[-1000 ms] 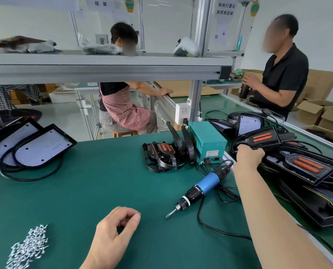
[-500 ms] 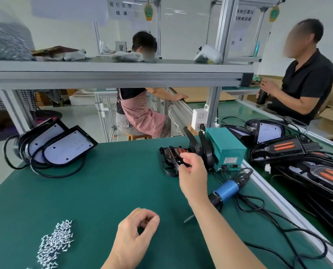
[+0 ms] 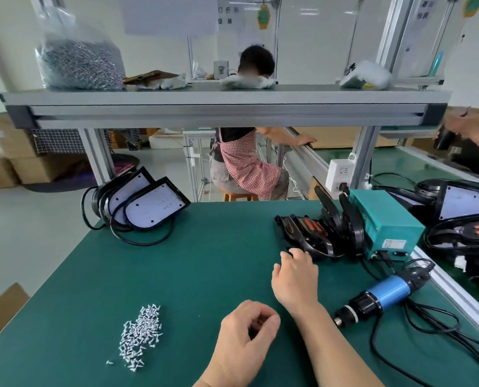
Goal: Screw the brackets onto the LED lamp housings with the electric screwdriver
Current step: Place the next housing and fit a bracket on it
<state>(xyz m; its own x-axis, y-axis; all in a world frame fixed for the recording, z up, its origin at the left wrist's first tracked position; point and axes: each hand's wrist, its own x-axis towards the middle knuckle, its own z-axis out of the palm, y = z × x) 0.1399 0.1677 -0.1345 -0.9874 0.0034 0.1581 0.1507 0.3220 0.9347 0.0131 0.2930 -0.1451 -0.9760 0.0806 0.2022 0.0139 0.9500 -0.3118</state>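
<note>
Two hands show at the bottom: left hand [image 3: 246, 337] and right hand [image 3: 295, 277]. One screwdriver [image 3: 383, 297] lies at lower right, with one teal box [image 3: 386, 222] above it. Two white-faced lamps [image 3: 151, 206] lean at centre left. One screw pile [image 3: 140, 336] sits at lower left, too many to count. One screw bag [image 3: 79, 62] is at upper left. Two other people [image 3: 249, 163] are behind.
</note>
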